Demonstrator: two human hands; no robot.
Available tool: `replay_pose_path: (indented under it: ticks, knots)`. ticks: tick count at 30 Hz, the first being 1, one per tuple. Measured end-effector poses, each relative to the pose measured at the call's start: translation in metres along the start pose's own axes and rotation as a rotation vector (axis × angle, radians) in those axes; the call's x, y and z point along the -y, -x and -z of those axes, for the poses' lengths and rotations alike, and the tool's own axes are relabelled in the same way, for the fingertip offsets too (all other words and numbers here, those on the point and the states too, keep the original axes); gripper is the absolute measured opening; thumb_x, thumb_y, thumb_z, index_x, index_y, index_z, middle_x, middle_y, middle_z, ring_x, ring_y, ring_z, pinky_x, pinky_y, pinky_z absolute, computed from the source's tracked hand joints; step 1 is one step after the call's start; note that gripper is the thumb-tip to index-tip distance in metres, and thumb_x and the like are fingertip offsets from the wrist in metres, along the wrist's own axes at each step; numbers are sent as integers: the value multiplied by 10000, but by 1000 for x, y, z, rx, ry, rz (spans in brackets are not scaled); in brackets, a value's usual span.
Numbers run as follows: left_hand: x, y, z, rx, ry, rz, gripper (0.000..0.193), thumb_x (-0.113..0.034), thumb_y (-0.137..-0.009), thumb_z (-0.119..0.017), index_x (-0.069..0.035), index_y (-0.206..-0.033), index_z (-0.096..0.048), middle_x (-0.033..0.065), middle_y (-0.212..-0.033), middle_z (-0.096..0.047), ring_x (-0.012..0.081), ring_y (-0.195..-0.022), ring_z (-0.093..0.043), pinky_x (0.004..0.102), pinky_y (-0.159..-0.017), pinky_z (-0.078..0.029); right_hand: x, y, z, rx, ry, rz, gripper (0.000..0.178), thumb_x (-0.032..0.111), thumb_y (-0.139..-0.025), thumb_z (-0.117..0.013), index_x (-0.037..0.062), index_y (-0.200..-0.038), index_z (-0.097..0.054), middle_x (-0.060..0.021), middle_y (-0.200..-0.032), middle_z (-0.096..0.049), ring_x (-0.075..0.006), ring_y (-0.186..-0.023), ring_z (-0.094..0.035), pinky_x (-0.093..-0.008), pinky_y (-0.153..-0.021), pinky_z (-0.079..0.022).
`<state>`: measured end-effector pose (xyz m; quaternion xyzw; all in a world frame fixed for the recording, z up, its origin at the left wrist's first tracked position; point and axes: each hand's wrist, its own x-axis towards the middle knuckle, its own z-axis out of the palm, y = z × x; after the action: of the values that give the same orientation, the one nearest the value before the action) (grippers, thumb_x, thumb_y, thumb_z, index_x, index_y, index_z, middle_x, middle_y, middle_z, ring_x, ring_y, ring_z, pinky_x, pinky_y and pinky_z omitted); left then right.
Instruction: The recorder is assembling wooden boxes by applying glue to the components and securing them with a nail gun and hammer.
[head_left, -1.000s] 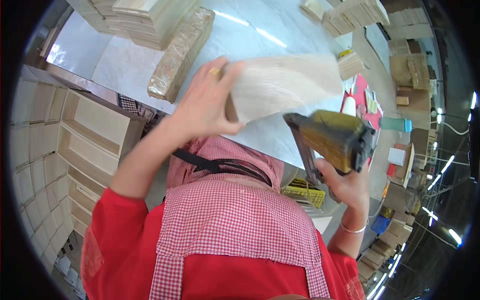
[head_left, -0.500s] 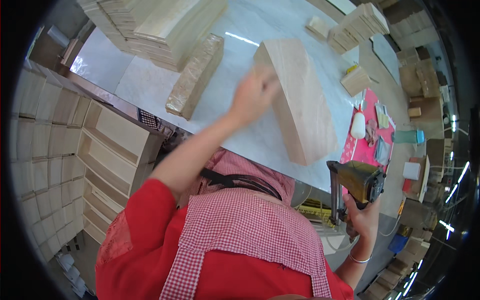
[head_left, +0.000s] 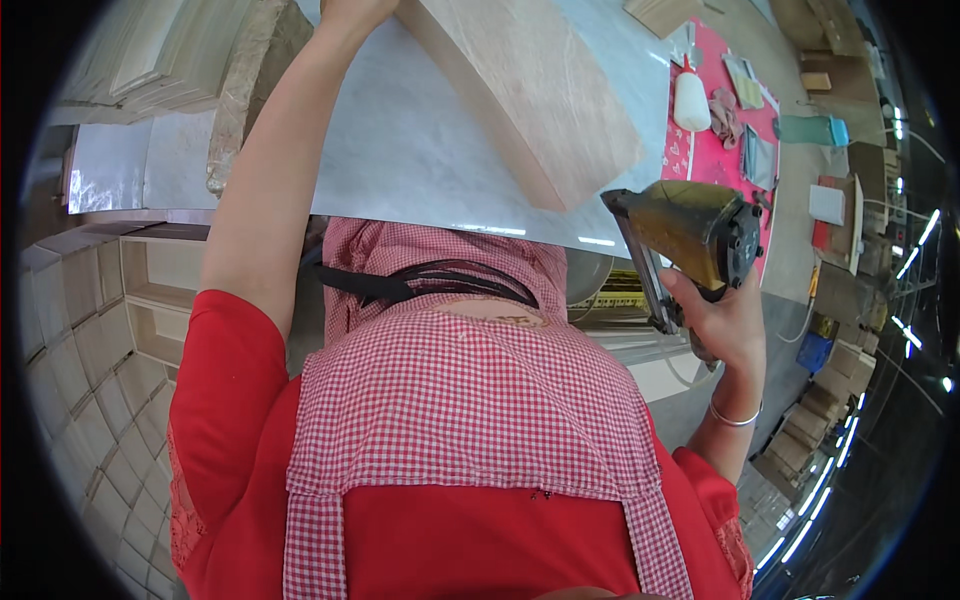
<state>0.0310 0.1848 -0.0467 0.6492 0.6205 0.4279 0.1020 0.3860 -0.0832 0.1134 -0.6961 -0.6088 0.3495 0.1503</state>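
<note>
My right hand (head_left: 732, 318) is wrapped round the grip of a pneumatic nail gun (head_left: 690, 225) with a worn yellow-brown body. The tool is held up just off the table's front edge, to the right of a long pale wooden box (head_left: 545, 90). That box lies at a slant on the white marbled table (head_left: 395, 130), its near end close to the front edge. Stretched far forward, my left hand (head_left: 360, 12) is at the box's far left end. The top of the picture cuts off its fingers, so its grip is hidden.
Left of the box are a brown-taped long block (head_left: 262, 75) and stacked wooden boards (head_left: 165, 50). A pink mat (head_left: 705, 60) on the right bears a white glue bottle (head_left: 690, 98) and a crumpled cloth (head_left: 725, 115). Wooden drawer-like boxes (head_left: 160, 280) stand at lower left.
My left hand has reached forward from beside the box's middle to its far end. The view has shifted, so the table sits higher in it. The nail gun stays in my right hand.
</note>
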Motion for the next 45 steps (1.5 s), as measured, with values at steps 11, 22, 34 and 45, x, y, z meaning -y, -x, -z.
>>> replay_pose_path:
  ticks: [11, 22, 34, 45]
  knots:
    - [11, 3, -12, -109, -83, -82, 268, -177, -874, -605, 49, -993, -683, 272, -1013, -629, 423, -1000, -602, 455, -905, -480, -7, -1, -11, -56, -102, 75, 332, 101, -836, -799, -15, -1100, -636, -12, -843, -655, -66, -571, -538, -234, -488, -419]
    - [6, 8, -11, -138, -51, -67, 260, -170, -895, -581, 45, -1006, -676, 274, -1012, -626, 426, -998, -604, 459, -895, -482, 7, -13, 15, -10, 43, 154, 335, 135, -845, -801, 6, -1112, -644, 10, -797, -644, -57, -562, -526, -223, -480, -399]
    - [17, 5, -17, -109, -58, -15, 264, -198, -890, -595, 18, -1011, -686, 256, -1005, -635, 410, -978, -614, 444, -880, -488, 10, -24, 17, 17, 7, 107, 327, 162, -852, -799, 4, -1103, -659, 6, -784, -647, -45, -549, -493, -219, -474, -380]
    - [20, 4, -18, -123, -30, -33, 292, -214, -890, -599, 24, -1034, -685, 244, -1011, -645, 381, -971, -628, 423, -872, -497, -2, -19, 15, -3, -17, -159, 265, 196, -869, -787, 9, -1024, -679, 23, -758, -628, -42, -532, -492, -216, -468, -371]
